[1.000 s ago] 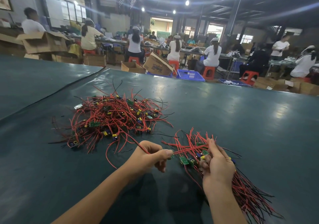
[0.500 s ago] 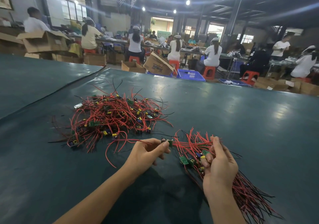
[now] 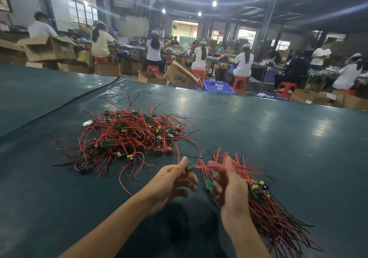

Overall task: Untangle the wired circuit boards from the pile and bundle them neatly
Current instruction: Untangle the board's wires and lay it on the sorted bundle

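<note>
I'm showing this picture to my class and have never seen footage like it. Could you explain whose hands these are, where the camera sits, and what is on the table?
There is no machine: a person works with bare hands, and the camera is worn on their head, looking forward and down. On the dark green table lies a tangled pile of circuit boards with red and black wires. The left hand pinches one circuit board; the right hand, blurred by motion, holds a bundle of sorted ones. Other workers sit at benches behind.
</note>
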A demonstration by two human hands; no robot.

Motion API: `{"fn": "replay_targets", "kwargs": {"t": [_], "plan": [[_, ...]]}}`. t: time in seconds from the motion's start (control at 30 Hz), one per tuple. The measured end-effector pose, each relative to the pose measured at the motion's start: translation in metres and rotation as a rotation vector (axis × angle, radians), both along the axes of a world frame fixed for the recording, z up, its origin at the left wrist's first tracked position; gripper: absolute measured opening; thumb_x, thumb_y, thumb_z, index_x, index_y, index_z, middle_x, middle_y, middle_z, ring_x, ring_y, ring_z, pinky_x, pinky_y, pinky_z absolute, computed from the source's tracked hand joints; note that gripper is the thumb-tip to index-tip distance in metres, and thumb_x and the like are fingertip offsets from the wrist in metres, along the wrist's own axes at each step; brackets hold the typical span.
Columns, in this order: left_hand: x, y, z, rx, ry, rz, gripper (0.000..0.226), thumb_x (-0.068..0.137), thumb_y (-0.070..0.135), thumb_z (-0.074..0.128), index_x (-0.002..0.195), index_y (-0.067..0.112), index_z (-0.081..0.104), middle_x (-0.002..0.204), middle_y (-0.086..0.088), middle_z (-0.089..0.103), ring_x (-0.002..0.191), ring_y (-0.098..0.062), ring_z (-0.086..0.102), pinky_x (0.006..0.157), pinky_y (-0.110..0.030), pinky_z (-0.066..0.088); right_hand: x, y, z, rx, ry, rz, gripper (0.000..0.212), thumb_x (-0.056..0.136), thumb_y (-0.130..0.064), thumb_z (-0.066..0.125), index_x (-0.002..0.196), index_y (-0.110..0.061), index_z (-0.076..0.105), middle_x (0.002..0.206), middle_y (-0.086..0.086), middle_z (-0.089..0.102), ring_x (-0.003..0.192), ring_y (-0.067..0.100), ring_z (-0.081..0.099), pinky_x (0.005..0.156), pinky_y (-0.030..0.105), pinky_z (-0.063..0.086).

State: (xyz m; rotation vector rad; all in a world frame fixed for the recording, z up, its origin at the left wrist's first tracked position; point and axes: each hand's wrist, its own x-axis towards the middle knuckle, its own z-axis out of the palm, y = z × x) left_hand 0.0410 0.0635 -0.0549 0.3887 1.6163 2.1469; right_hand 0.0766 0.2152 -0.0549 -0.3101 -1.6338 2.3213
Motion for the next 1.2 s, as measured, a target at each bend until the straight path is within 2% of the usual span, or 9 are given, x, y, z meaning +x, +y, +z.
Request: {"fn": "replay_targets", "kwargs": {"t": [0.07, 0.17, 0.27, 0.4, 0.57, 0.8, 0.93, 1.03, 1.2], "plan": [[0.004, 0.001, -0.002, -0.064, 0.032, -0.104, 0.049, 0.078, 0.059, 0.055, 0.074, 0.012, 0.067, 0.069, -0.005, 0.066, 0.061, -0.013, 0.060, 0.059, -0.022, 0.046, 0.001, -0.011, -0.003, 0.099, -0.068, 0.126, 0.048, 0.069, -0.058, 0.063, 0.082, -0.016, 0.080, 0.075, 0.004, 0.071, 0.066, 0.020, 0.064, 0.068, 0.037, 0.056], [0.007, 0.003, -0.004, -0.124, 0.080, -0.134, 0.046, 0.079, 0.060, 0.055, 0.063, 0.019, 0.070, 0.063, 0.000, 0.067, 0.057, -0.009, 0.061, 0.060, -0.019, 0.048, 0.007, -0.022, -0.002, 0.105, -0.099, 0.241, 0.050, 0.065, -0.056, 0.071, 0.086, -0.011, 0.079, 0.086, 0.022, 0.070, 0.079, 0.037, 0.063, 0.084, 0.058, 0.053], [0.005, 0.004, -0.004, -0.171, 0.129, -0.030, 0.048, 0.077, 0.061, 0.055, 0.056, 0.021, 0.071, 0.059, 0.004, 0.066, 0.054, -0.006, 0.060, 0.056, -0.015, 0.046, 0.007, -0.023, -0.001, 0.058, -0.103, 0.223, 0.042, 0.067, -0.042, 0.073, 0.079, -0.002, 0.073, 0.083, 0.026, 0.059, 0.079, 0.038, 0.053, 0.076, 0.045, 0.049], [0.001, 0.005, -0.008, -0.177, 0.202, 0.036, 0.040, 0.078, 0.056, 0.058, 0.062, 0.021, 0.069, 0.062, 0.001, 0.065, 0.054, -0.009, 0.058, 0.056, -0.018, 0.044, 0.006, -0.021, 0.000, 0.170, -0.118, 0.184, 0.026, 0.090, -0.022, 0.066, 0.067, -0.020, 0.077, 0.058, 0.012, 0.056, 0.050, 0.021, 0.051, 0.048, 0.023, 0.039], [0.000, 0.005, -0.009, -0.173, 0.279, 0.028, 0.030, 0.083, 0.044, 0.059, 0.079, 0.014, 0.064, 0.069, 0.001, 0.067, 0.061, -0.014, 0.062, 0.056, -0.020, 0.048, 0.004, -0.019, -0.004, 0.215, -0.039, 0.107, 0.030, 0.095, -0.020, 0.060, 0.073, -0.023, 0.080, 0.076, 0.010, 0.075, 0.073, 0.025, 0.070, 0.069, 0.034, 0.060], [-0.008, 0.003, -0.015, -0.120, 0.155, 0.051, 0.024, 0.085, 0.037, 0.060, 0.070, 0.026, 0.075, 0.070, 0.002, 0.072, 0.064, -0.011, 0.068, 0.061, -0.018, 0.051, 0.005, -0.019, -0.001, 0.022, -0.141, 0.191, 0.039, 0.070, -0.042, 0.070, 0.078, -0.005, 0.078, 0.086, 0.019, 0.075, 0.075, 0.032, 0.073, 0.064, 0.035, 0.059], [-0.010, 0.000, -0.020, -0.135, 0.012, 0.002, 0.032, 0.087, 0.033, 0.057, 0.079, 0.010, 0.076, 0.068, -0.007, 0.073, 0.070, -0.020, 0.070, 0.063, -0.022, 0.055, 0.009, -0.020, 0.005, -0.152, -0.196, 0.222, 0.057, 0.070, -0.039, 0.072, 0.105, 0.005, 0.070, 0.105, 0.028, 0.071, 0.093, 0.041, 0.069, 0.091, 0.053, 0.055], [-0.004, -0.009, -0.038, -0.222, 0.062, -0.028, 0.043, 0.104, 0.019, 0.037, 0.066, 0.007, 0.053, 0.044, 0.003, 0.059, 0.047, 0.000, 0.057, 0.044, -0.005, 0.041, 0.010, -0.022, 0.003, -0.258, -0.226, 0.283, 0.064, 0.072, -0.038, 0.071, 0.117, 0.008, 0.064, 0.119, 0.033, 0.062, 0.103, 0.043, 0.061, 0.105, 0.061, 0.041], [0.002, -0.001, -0.004, -0.137, 0.119, 0.005, 0.031, 0.091, 0.033, 0.055, 0.084, 0.008, 0.073, 0.066, -0.006, 0.066, 0.059, -0.018, 0.062, 0.063, -0.028, 0.051, 0.010, -0.022, 0.005, -0.341, -0.228, 0.274, 0.058, 0.070, -0.031, 0.072, 0.116, 0.005, 0.066, 0.108, 0.027, 0.069, 0.090, 0.039, 0.069, 0.087, 0.051, 0.057]]}}
